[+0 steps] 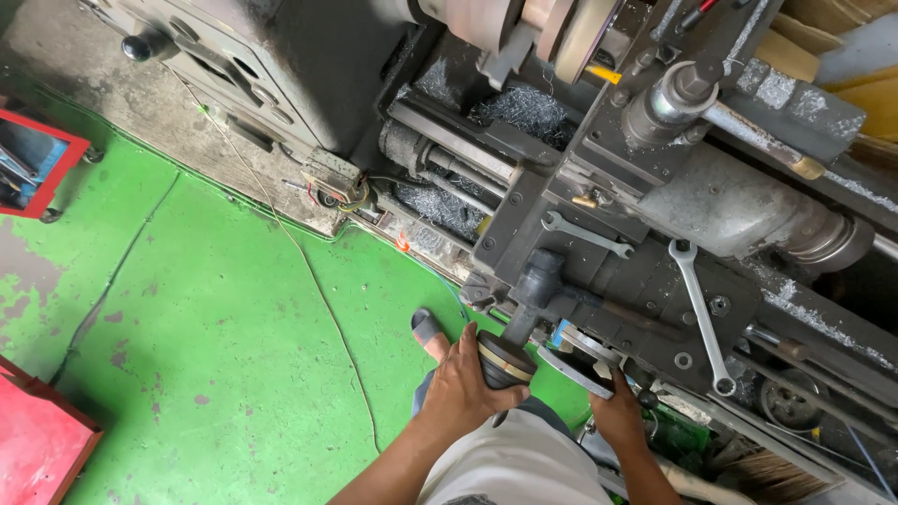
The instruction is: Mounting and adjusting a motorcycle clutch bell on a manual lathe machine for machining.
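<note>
left hand [463, 393] grips upright dark disc part [505, 360].

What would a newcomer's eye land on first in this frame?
The bright green floor fills the left, against the dark grey lathe on the right. At the bottom, the left hand grips a round dark part and the right hand is on the handwheel. Two wrenches lie on the carriage.

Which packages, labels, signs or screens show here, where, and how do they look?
No screens, signs or readable labels show.
Cardboard pieces: top right corner behind the lathe, flat, tan and yellow; whether packaging, cannot tell.
Red box: bottom left on the green floor, plain red.
</note>
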